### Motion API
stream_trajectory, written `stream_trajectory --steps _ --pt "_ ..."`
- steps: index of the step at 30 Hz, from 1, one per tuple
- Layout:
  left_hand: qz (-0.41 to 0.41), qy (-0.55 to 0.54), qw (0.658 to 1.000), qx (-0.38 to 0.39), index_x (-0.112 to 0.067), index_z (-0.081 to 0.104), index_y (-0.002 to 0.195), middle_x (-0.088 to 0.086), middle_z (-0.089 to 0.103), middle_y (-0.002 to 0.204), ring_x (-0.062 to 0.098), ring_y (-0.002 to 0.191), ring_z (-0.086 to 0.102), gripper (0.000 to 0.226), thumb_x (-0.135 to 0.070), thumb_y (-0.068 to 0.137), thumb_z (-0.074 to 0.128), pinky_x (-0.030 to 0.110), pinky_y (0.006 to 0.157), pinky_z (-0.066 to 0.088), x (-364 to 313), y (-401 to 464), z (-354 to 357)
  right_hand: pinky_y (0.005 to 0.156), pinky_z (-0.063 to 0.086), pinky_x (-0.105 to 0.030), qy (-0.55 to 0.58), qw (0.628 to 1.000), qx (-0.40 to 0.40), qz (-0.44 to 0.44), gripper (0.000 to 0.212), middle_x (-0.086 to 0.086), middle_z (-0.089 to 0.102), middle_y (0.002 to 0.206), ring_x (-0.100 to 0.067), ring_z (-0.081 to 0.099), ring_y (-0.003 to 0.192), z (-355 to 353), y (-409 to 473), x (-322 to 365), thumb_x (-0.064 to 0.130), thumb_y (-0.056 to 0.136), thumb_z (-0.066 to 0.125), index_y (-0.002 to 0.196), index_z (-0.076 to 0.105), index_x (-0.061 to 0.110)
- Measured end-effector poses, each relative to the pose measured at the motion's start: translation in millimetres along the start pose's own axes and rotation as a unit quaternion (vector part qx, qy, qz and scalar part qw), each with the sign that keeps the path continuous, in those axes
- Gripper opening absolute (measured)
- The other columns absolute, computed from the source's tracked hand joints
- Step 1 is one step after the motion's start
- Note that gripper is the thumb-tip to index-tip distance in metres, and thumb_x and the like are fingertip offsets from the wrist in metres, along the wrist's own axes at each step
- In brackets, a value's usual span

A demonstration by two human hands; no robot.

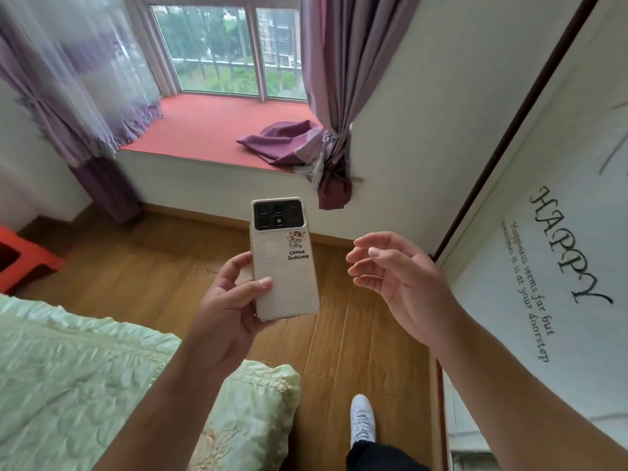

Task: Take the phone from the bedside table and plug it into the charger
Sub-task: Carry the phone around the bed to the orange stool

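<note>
My left hand (231, 300) grips a phone (287, 266) by its lower left edge and holds it upright above the wooden floor. The phone's pale back faces me, with a black camera block at the top and a cartoon sticker. A hand's width to the right of the phone, my right hand (397, 273) hovers with its fingers apart and curled, holding nothing. No charger or bedside table is in view.
A bed with a pale green quilt (85, 375) fills the lower left. A white sliding wardrobe door (543, 232) with lettering stands at the right. Ahead is a red window seat (210, 127) with purple curtains. An orange stool (20, 256) stands at the far left. My white shoe (363, 419) is on the floor.
</note>
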State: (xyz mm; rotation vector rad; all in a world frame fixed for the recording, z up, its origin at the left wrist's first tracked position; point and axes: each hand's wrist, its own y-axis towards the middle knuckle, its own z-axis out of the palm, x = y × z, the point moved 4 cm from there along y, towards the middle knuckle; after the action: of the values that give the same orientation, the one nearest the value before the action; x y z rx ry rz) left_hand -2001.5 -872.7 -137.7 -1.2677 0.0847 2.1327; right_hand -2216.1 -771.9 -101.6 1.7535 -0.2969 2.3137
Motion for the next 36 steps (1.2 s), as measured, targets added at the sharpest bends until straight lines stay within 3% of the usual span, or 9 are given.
stream_trajectory --steps 8,11,16,25,31,36 --pt "0.001 -0.007 1.0 -0.016 -0.022 0.068 0.106 0.023 0.067 0.117 0.042 0.099 0.068 0.037 0.001 0.077 0.061 0.039 0.056 0.06 -13.1 121.7 63.9 0.081 0.051 -0.038 0.009 0.999 0.023 0.028 0.021 -0.006 0.07 0.091 -0.024 0.065 0.087 -78.2 120.9 27.9 0.02 0.083 0.059 0.1 0.067 0.013" --pt "0.017 0.006 1.0 -0.014 -0.023 0.071 0.101 0.02 0.069 0.116 0.04 0.101 0.068 0.036 0.0 0.074 0.067 0.039 0.058 0.06 -27.2 151.2 75.7 0.082 0.051 -0.039 0.016 0.999 0.038 0.028 0.022 -0.007 0.07 0.092 -0.025 0.064 0.088 -85.2 161.6 36.0 0.02 0.083 0.059 0.101 0.065 0.011" --pt "0.033 -0.017 0.998 -0.045 -0.022 0.065 0.109 0.022 0.068 0.116 0.042 0.103 0.066 0.04 0.002 0.078 0.062 0.041 0.06 0.06 -50.8 196.0 59.6 0.082 0.051 -0.04 0.027 0.995 0.082 0.042 0.021 -0.007 0.07 0.093 -0.024 0.064 0.088 -77.2 226.2 32.2 0.019 0.084 0.06 0.101 0.066 0.011" --pt "0.042 -0.08 0.994 -0.068 -0.02 0.057 0.12 0.023 0.066 0.121 0.043 0.11 0.063 0.044 0.002 0.081 0.059 0.045 0.067 0.06 -82.6 308.5 -21.0 0.083 0.05 -0.043 -0.024 0.991 0.105 0.082 0.017 -0.007 0.071 0.091 -0.026 0.066 0.087 -29.3 379.0 -0.5 0.02 0.086 0.064 0.101 0.067 0.012" --pt "0.053 -0.122 0.987 -0.093 -0.017 0.055 0.12 0.021 0.068 0.12 0.041 0.107 0.065 0.045 -0.002 0.079 0.064 0.04 0.065 0.06 -134.5 388.6 -78.3 0.079 0.05 -0.038 -0.039 0.984 0.132 0.11 0.022 -0.006 0.072 0.086 -0.023 0.064 0.083 34.9 497.9 -3.3 0.021 0.077 0.065 0.097 0.068 0.011" --pt "0.081 -0.082 0.985 -0.131 -0.014 0.053 0.12 0.016 0.073 0.109 0.036 0.097 0.071 0.044 -0.002 0.079 0.063 0.04 0.061 0.06 -194.5 432.2 -118.1 0.077 0.052 -0.034 -0.043 0.978 0.178 0.102 0.021 -0.007 0.07 0.09 -0.022 0.064 0.083 94.8 573.9 -0.4 0.018 0.081 0.063 0.1 0.067 0.009"
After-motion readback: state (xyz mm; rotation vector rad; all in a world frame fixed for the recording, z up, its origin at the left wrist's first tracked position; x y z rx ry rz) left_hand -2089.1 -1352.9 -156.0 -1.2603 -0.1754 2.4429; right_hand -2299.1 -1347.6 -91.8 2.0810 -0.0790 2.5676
